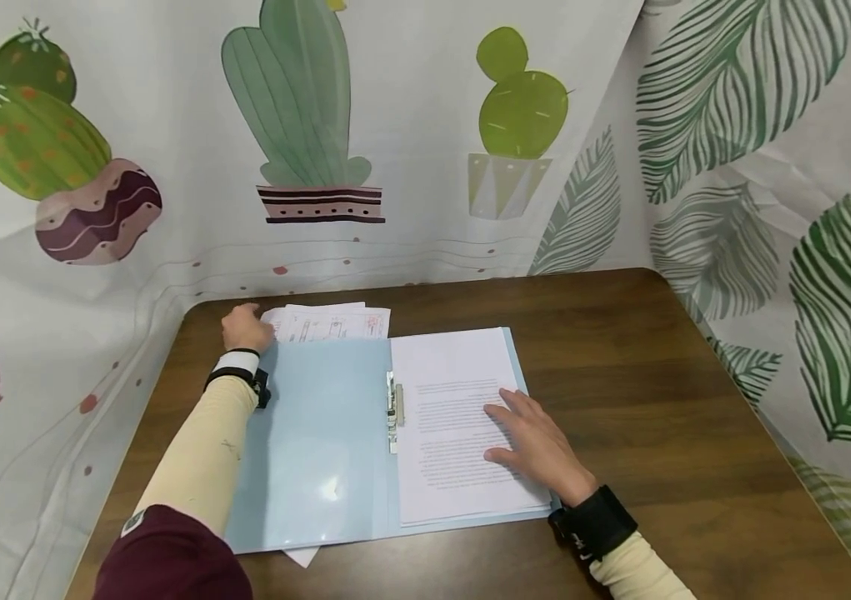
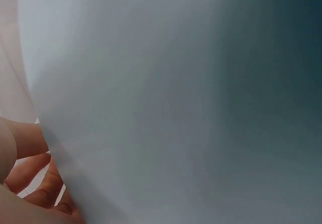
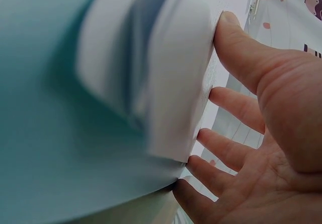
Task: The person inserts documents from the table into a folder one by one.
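An open light-blue plastic folder (image 1: 320,433) lay on the brown wood-grain tabletop (image 1: 680,417), white printed sheets (image 1: 455,450) on its right half. The right hand (image 1: 541,442), fingers spread apart, touched them. The left hand (image 1: 247,327) was at the folder's top-left corner, its grip impossible to tell, beside protruding white papers (image 1: 335,322).

No readable text: print on white page (image 1: 458,425), protruding sheets (image 1: 331,323) too small.

Dark brown, wood-grained tabletop (image 1: 620,358) with rounded far corners; hanging behind it, white cloth (image 1: 425,108) printed with green cacti (image 1: 305,92) in patterned pots (image 1: 320,204); toward the right, large green and grey leaf prints (image 1: 740,92).
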### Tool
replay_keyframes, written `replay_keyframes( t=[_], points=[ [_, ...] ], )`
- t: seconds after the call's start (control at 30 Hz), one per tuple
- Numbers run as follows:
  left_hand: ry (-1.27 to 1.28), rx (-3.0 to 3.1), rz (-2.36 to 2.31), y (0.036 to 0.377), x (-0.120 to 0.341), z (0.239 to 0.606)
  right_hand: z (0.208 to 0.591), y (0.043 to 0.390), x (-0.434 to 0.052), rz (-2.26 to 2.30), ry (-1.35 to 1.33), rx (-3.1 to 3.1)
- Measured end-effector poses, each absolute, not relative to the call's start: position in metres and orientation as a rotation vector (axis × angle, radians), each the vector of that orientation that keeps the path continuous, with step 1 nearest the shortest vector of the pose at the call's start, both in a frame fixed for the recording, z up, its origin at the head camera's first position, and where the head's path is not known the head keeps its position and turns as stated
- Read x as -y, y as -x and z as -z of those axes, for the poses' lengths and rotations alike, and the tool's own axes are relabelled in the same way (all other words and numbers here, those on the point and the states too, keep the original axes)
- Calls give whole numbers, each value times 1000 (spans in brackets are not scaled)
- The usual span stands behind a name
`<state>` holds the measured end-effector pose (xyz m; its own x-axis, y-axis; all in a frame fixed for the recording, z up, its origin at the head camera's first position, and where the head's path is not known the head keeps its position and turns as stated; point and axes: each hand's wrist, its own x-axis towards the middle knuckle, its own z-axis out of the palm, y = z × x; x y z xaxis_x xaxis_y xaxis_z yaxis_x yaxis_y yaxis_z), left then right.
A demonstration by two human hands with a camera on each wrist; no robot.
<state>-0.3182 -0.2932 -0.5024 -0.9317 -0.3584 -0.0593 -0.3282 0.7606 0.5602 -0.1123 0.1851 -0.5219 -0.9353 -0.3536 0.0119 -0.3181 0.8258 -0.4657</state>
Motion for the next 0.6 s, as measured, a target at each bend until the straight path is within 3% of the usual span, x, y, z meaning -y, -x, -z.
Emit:
replay_keyframes(
  t=[0.6],
  points=[
    [-590, 2690, 1074, 314, 306, 509, 523, 112, -186, 741, 521, -2922]
  ],
)
